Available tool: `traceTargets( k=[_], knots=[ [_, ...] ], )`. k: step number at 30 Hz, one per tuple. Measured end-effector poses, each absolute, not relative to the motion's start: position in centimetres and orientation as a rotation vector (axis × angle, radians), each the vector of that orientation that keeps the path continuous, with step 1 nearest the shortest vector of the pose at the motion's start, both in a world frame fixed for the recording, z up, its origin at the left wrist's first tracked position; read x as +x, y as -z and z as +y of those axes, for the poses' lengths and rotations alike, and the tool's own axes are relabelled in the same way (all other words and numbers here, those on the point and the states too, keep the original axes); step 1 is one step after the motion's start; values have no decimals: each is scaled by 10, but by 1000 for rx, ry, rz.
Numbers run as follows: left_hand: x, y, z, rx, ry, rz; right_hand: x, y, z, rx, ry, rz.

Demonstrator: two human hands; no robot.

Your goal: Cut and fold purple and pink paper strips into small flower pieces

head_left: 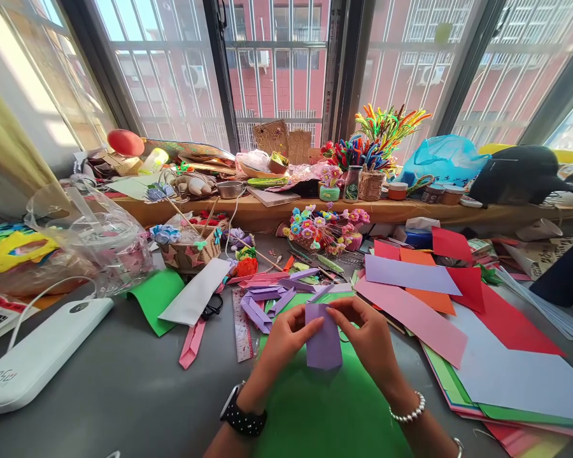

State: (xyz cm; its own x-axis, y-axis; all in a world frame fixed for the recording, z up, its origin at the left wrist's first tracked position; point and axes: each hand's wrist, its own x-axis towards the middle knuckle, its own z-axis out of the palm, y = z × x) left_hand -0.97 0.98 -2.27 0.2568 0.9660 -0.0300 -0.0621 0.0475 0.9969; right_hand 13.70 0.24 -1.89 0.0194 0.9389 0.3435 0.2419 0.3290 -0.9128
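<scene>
My hands pinch a lilac paper strip (323, 340) above a bright green sheet (329, 413); my black watch strap (243, 420) carries white dots, my bracelet (409, 413) pearly white.

Purple paper (323, 340) partly behind fingers (310, 324)

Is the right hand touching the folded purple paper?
Touching. The head view shows the right hand pinching the top edge of the purple paper, fingertips directly on it.
</scene>
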Motion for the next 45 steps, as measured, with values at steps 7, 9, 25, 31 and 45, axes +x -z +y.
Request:
traceTargets(
  k=[7, 9, 25, 31, 45],
  knots=[
    [-11, 28, 12, 1251, -1103, 1020, 133, 21, 0, -1033, -457, -1663],
    [-11, 28, 12, 1238, -1132, 1028, 132, 22, 0, -1007, -385, -1705],
    [-11, 25, 9, 1290, -1239, 1098, 128, 23, -3, -1078, -463, -1643],
    [-11, 31, 11, 1243, -1232, 1113, 126, 32, -2, -976, -98, -1729],
    [-12, 32, 14, 1155, -1257, 1126, 131, 36, 0, -805, 249, -1961]
  ],
)
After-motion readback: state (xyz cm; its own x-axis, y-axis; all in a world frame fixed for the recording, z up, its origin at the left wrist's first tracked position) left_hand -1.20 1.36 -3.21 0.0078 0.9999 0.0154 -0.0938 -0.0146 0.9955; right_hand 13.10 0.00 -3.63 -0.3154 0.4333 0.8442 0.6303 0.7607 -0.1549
